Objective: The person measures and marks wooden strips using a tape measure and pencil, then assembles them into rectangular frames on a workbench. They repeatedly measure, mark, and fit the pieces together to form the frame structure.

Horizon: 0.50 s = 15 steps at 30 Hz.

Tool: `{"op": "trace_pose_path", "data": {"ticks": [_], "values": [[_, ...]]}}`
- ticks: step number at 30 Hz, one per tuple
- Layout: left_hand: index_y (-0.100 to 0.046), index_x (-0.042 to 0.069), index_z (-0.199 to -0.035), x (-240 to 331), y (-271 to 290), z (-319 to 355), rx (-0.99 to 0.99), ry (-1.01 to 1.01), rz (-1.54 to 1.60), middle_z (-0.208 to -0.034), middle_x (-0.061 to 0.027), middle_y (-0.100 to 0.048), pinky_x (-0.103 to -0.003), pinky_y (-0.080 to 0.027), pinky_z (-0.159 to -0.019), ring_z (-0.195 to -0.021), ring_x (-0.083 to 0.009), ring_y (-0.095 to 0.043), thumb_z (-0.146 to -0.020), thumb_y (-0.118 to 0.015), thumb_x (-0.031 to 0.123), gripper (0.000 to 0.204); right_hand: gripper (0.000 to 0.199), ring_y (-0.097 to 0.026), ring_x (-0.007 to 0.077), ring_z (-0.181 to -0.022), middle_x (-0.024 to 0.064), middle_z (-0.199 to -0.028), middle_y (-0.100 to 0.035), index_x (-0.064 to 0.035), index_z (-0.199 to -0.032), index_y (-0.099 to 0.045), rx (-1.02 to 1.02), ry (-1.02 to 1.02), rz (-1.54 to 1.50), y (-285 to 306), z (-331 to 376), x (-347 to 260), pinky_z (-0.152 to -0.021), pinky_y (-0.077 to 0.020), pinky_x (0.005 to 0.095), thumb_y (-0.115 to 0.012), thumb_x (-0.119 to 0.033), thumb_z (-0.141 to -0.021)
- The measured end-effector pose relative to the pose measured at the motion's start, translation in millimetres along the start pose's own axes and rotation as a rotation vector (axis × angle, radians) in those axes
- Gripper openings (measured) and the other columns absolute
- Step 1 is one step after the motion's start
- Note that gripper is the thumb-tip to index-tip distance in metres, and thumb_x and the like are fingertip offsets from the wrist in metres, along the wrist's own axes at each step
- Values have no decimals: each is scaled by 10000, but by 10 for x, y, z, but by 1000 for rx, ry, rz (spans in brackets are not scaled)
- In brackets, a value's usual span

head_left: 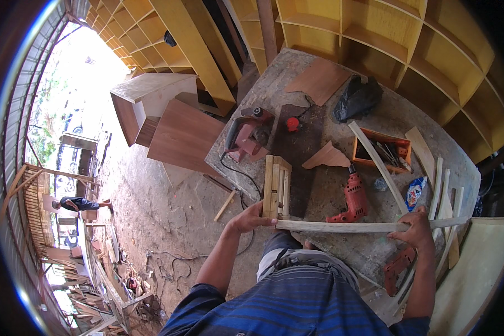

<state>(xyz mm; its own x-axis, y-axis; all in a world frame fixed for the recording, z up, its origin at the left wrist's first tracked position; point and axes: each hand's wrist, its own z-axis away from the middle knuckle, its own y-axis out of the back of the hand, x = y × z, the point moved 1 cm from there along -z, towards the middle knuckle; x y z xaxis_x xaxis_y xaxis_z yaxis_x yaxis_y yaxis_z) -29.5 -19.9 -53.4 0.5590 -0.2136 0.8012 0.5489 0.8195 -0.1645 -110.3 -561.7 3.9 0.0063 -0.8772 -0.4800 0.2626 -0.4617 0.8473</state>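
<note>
A long, thin wooden strip (pixel 341 227) runs crosswise in front of my body, over the near edge of the worktable. My right hand (pixel 415 228) is wrapped round it toward its right end. At the strip's left end, my left hand (pixel 250 217) is closed at the bottom of a small wooden frame (pixel 271 187) made of pale battens, its thumb touching the strip's tip. Some of the left fingers are hidden behind the wood. Just beyond the strip lies a red power drill (pixel 353 196). A second red power tool (pixel 399 270) sits below my right hand.
The worktable (pixel 313 140) also carries a red circular saw (pixel 249 134), a black plastic bag (pixel 357 98), an orange toolbox (pixel 382 150) and several loose strips (pixel 439 185) at right. Cables (pixel 185 259) trail across the floor at left. Yellow shelving (pixel 386 33) stands behind. A person (pixel 78 204) is far left.
</note>
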Motion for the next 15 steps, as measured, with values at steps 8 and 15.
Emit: {"op": "trace_pose_path", "data": {"ticks": [8, 15], "values": [[-443, 8, -1495, 14, -18, 12, -7, 13, 7, -1245, -77, -644, -338, -449, -1060, -1168, -179, -608, -868, -845, 198, 768, 505, -640, 250, -717, 71, -700, -729, -60, -699, -756, 15, -16, -26, -45, -8, 95, -935, -398, 396, -981, -453, -475], [-472, 42, -1467, 77, -52, 29, -30, 31, 76, -1243, -68, -652, -344, -434, -1077, -1181, -186, -593, -857, -866, 234, 751, 484, -574, 284, -772, 65, -668, -702, -61, -688, -742, 57, -9, -40, -79, -5, 96, -869, -432, 387, -992, -390, -437]]}}
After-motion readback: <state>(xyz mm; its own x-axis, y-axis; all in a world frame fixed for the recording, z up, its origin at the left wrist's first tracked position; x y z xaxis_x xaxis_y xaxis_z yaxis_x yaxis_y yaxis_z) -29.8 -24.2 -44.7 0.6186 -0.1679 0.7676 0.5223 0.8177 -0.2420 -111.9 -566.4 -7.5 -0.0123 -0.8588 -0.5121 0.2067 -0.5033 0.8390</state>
